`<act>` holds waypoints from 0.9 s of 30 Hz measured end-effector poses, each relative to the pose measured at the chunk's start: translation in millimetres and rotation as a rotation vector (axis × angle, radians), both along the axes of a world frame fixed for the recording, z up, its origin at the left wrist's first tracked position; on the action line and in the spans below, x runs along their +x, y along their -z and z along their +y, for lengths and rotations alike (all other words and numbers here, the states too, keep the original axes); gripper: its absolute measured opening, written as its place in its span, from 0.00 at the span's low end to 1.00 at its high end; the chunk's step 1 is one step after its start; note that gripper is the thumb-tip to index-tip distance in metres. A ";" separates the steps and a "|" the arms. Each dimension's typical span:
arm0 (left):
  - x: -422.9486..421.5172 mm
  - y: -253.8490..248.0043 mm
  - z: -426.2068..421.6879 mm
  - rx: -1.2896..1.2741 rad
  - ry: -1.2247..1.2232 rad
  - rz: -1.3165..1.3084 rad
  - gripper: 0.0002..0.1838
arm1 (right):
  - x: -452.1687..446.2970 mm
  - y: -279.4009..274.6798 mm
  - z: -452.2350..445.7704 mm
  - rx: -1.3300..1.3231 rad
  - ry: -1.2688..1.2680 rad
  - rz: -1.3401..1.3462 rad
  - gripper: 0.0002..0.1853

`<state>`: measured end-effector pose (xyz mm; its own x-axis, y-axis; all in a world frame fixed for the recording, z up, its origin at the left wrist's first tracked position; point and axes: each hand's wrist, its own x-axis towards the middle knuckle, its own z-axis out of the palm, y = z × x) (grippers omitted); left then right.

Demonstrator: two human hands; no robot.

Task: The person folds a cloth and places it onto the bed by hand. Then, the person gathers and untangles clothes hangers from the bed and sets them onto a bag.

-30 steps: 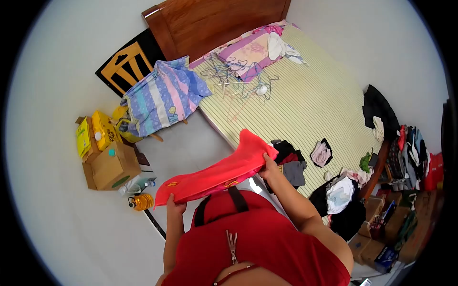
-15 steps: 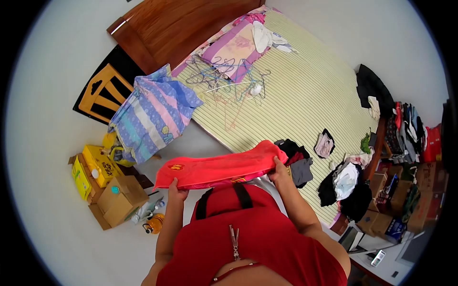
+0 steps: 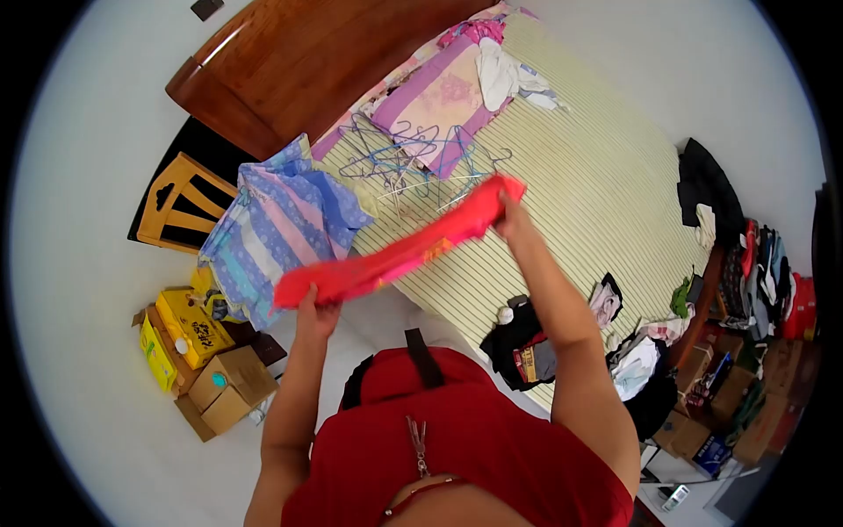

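Red cloth: the red cloth (image 3: 413,250) is held up in the air in front of the person, stretched lengthwise between two hands and blurred in places; yellow marks show along its lower side. It slants, the right end higher in view than the left.
Left hand: the left hand (image 3: 318,309) grips the cloth near its left end, thumb on top, fingers curled under the edge.
Right hand: the right hand (image 3: 509,218) is closed on the other end, part of the cloth bunched at the grip; the fingers are partly hidden.
Bed: beyond and below the cloth lies the bed (image 3: 580,202), covered by a striped mat, with a brown wooden headboard (image 3: 290,70).
Hangers: a tangle of hangers (image 3: 378,151) lies on the bed, some against a purple-edged pillow (image 3: 448,83); a white cloth (image 3: 497,77) rests partly on that pillow.
Clothes: a dark pile (image 3: 505,350) sits near the bed's edge beside the right forearm, with a pink garment (image 3: 606,303) and a white garment (image 3: 634,369) farther right.
Chair: a blue patterned cloth (image 3: 281,230) drapes over a wooden chair (image 3: 180,206).
Boxes: a yellow box (image 3: 195,323) is just beside an open cardboard box (image 3: 237,382).
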<state>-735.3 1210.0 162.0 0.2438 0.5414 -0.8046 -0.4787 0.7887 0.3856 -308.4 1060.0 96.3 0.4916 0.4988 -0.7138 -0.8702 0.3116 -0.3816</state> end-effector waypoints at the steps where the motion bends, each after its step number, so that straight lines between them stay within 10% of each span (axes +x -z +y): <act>1: 23.5 -15.4 11.4 0.074 0.060 -0.013 0.21 | 29.6 -23.9 25.0 -0.008 0.008 -0.059 0.17; 9: 229.6 -79.1 98.6 0.340 0.305 -0.276 0.26 | 217.9 -162.6 166.1 0.249 0.238 -0.660 0.21; 14: 282.0 -24.1 82.1 0.297 0.565 -0.258 0.29 | 255.5 -50.7 158.7 -0.398 0.013 -1.251 0.26; 23: 123.0 154.2 29.4 -0.122 0.717 0.173 0.24 | 42.8 230.2 -23.8 -0.410 -0.797 -0.659 0.09; 27: 53.5 211.0 34.3 -0.209 0.631 0.320 0.23 | -41.2 241.5 -58.1 -0.636 -0.672 -0.266 0.10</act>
<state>-681.9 1244.3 -48.9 0.1944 0.2036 -0.9596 0.2011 0.9492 0.2421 -349.7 1001.9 -145.2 0.4292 0.2937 -0.8541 -0.6521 -0.5536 -0.5180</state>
